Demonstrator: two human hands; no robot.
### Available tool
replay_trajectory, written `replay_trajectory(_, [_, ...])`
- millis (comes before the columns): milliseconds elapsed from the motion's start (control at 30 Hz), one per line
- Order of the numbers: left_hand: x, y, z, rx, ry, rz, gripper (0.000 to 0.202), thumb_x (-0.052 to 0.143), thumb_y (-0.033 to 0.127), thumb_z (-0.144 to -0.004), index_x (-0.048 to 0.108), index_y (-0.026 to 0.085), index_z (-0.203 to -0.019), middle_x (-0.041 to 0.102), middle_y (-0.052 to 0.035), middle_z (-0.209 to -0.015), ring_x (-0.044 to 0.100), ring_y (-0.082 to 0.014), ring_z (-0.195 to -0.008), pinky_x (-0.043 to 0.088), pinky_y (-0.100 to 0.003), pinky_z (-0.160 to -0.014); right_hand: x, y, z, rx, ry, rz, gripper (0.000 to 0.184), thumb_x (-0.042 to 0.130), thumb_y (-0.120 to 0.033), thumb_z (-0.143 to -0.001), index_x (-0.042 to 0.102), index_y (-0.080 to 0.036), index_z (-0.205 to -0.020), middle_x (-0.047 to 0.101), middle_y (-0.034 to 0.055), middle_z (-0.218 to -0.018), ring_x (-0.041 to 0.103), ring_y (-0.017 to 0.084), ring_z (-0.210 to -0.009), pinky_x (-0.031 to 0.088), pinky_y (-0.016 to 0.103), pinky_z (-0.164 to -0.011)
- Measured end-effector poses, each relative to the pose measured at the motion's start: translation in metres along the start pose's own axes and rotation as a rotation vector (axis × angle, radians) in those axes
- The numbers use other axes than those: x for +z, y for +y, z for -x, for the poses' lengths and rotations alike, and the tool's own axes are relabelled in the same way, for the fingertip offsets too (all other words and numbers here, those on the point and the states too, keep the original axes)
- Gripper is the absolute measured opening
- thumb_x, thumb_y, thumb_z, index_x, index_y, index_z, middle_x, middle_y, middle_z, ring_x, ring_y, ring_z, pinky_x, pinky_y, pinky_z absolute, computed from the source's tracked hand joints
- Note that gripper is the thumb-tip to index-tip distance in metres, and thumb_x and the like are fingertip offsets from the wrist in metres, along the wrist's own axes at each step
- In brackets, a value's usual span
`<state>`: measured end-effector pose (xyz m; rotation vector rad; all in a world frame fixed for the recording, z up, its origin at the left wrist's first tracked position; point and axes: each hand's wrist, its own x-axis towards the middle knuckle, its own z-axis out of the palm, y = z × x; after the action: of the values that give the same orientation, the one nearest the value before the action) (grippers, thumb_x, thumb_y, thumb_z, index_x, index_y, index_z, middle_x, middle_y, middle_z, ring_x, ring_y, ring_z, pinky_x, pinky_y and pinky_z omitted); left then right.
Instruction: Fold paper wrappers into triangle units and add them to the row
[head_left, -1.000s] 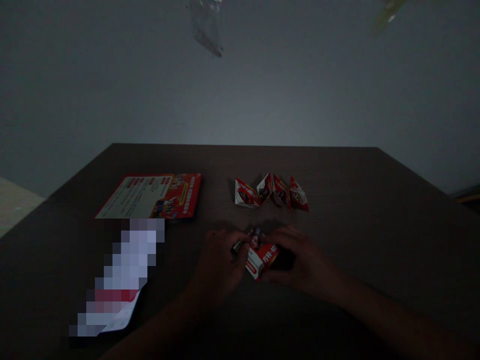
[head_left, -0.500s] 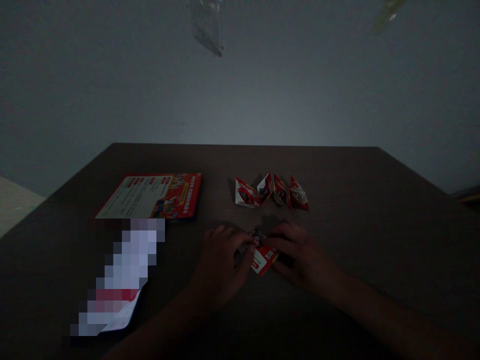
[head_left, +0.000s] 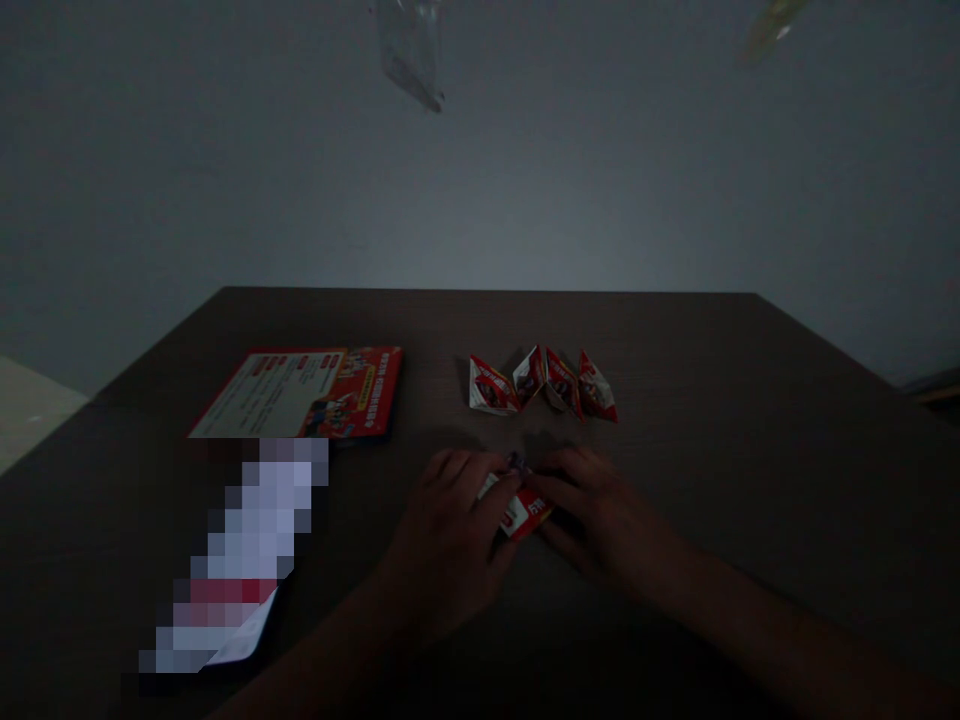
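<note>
The scene is dim. My left hand [head_left: 450, 525] and my right hand [head_left: 592, 515] meet over a small folded piece of red and white printed paper [head_left: 525, 512] on the dark table [head_left: 750, 440]. Both hands have their fingers pinched on it and press it against the tabletop. Most of the piece is hidden under my fingers. Just beyond my hands stands a row of several folded red and white paper shapes [head_left: 544, 385], touching one another.
A red printed leaflet [head_left: 300, 392] lies flat at the left of the table. Nearer me on the left lies a white sheet with a blurred patch [head_left: 232, 560]. A clear plastic bag [head_left: 412, 50] hangs on the wall above.
The paper piece has been folded smaller and less of it shows. My left fingers have slid further over it and both hands have drawn closer together.
</note>
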<state>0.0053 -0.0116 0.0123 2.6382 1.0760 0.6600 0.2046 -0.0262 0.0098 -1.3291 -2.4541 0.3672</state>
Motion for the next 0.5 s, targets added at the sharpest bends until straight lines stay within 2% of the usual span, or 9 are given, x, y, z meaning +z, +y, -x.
replay_trajectory(167, [0.0019, 0.001, -0.0007, 0.118, -0.001, -0.039, 0.026, 0.055, 0.01, -0.08, 0.06, 0.013, -0.105, 0.061, -0.0089, -0.109, 0.053, -0.0229, -0.099, 0.045, -0.039, -0.088, 0.0018, 0.0004, -0.0008, -0.015, 0.014, -0.019, 0.036, 0.057, -0.019, -0.083, 0.055, -0.019, -0.118, 0.055, 0.0097, -0.106, 0.049, 0.024, -0.097, 0.043, 0.041, -0.085])
replay_trajectory(367, [0.0045, 0.0002, -0.0014, 0.127, -0.045, -0.066, 0.024, 0.054, 0.011, -0.082, 0.06, 0.013, -0.106, 0.063, -0.0086, -0.109, 0.056, -0.0232, -0.097, 0.05, -0.039, -0.085, 0.0024, 0.0003, 0.0001, -0.043, 0.044, -0.012, 0.037, 0.058, -0.019, -0.083, 0.056, -0.019, -0.12, 0.056, 0.0104, -0.109, 0.05, 0.024, -0.099, 0.044, 0.041, -0.085])
replay_trajectory(500, [0.0045, -0.0003, -0.0015, 0.121, -0.063, -0.067, 0.024, 0.055, 0.011, -0.082, 0.06, 0.013, -0.105, 0.063, -0.0081, -0.108, 0.056, -0.0229, -0.097, 0.05, -0.039, -0.085, 0.0031, 0.0001, 0.0003, -0.1, 0.073, -0.003, 0.026, 0.057, -0.02, -0.085, 0.061, -0.018, -0.111, 0.059, 0.0098, -0.108, 0.052, 0.023, -0.098, 0.044, 0.04, -0.084])
